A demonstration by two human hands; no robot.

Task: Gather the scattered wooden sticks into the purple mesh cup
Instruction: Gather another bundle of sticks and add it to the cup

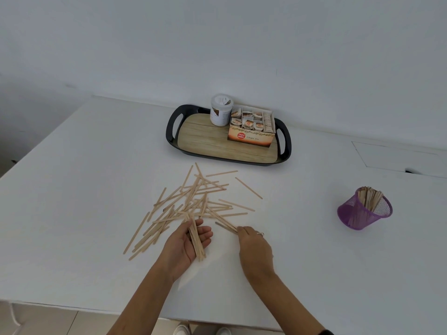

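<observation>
Several thin wooden sticks (193,201) lie scattered in a loose pile on the white table, in the middle of the head view. My left hand (186,245) lies palm up at the pile's near edge and holds a small bundle of sticks (197,240) across its palm, fingers lightly curled round them. My right hand (254,247) is palm down just to the right, and its fingertips pinch the near end of a stick (226,226) on the table. The purple mesh cup (364,210) stands far to the right, tilted, with several sticks inside.
A black tray (173,124) with a wood-pattern base sits behind the pile; it carries a white jar (220,110) and an open box of tea bags (252,125). The table's front edge (96,308) runs just below my forearms. A wall rises behind the table.
</observation>
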